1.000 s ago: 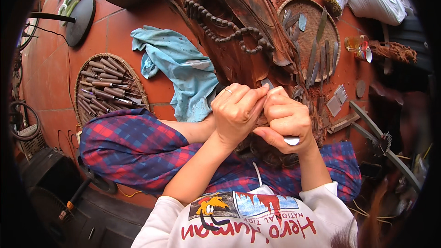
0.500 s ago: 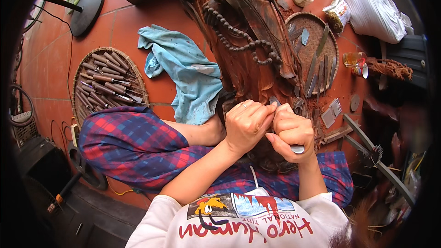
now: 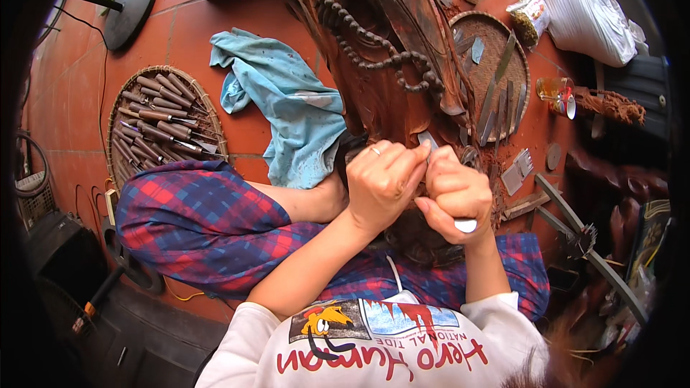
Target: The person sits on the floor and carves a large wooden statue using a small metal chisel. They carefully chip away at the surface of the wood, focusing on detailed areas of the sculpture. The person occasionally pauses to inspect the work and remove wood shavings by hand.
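A large reddish-brown wooden carving (image 3: pixel 381 65) with a beaded chain in relief lies on the tiled floor in front of me. My left hand (image 3: pixel 384 179), with a ring on one finger, and my right hand (image 3: pixel 456 194) are pressed together against the carving's lower edge. Both are closed on a slim metal carving tool (image 3: pixel 466 225). Its pale butt end shows under my right fist, and its blade tip peeks out above my left fingers. The spot where the tool meets the wood is hidden by my fingers.
A round woven tray (image 3: pixel 118 111) of several wooden-handled chisels sits at the left, with a teal cloth (image 3: pixel 287 100) beside it. A second woven tray (image 3: pixel 471 25) of metal blades lies at the right of the carving. A white bag (image 3: pixel 586 7), a small glass (image 3: pixel 553 88) and wood scraps (image 3: pixel 525 205) are at the right.
Both hands stay clenched on the tool at the same spot on the carving. The view has shifted slightly, so the carving and trays sit a little lower in the picture.
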The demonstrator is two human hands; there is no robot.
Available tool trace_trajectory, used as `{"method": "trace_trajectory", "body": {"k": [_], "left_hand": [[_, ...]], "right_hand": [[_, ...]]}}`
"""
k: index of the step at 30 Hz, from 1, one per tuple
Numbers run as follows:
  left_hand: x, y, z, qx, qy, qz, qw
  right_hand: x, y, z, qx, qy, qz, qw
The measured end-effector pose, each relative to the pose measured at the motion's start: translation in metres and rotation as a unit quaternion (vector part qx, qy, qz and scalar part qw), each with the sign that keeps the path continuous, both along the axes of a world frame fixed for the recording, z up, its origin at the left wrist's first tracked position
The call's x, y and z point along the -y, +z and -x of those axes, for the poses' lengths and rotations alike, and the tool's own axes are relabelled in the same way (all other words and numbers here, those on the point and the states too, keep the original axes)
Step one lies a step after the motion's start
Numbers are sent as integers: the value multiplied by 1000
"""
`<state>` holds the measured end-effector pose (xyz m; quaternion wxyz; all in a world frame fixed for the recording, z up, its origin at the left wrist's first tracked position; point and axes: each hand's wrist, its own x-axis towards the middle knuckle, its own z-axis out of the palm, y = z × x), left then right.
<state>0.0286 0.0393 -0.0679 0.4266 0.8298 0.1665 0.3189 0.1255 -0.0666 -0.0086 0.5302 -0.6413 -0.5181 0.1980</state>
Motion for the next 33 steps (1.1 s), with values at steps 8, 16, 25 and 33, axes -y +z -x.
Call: {"method": "trace_trajectory", "body": {"k": [8,16,25,33], "left_hand": [[-1,3,-2,-9,2,-8,1000],[10,3,4,0,-8,26,1000],[17,-3,7,9,-20,28,999],[27,-9,14,2,-39,37,999]], "right_hand": [[-3,2,-9,-37,9,-7,999],[1,8,-8,-59,13,9,998],[10,8,-3,-58,23,24,998],[24,8,9,-11,30,51,998]]}}
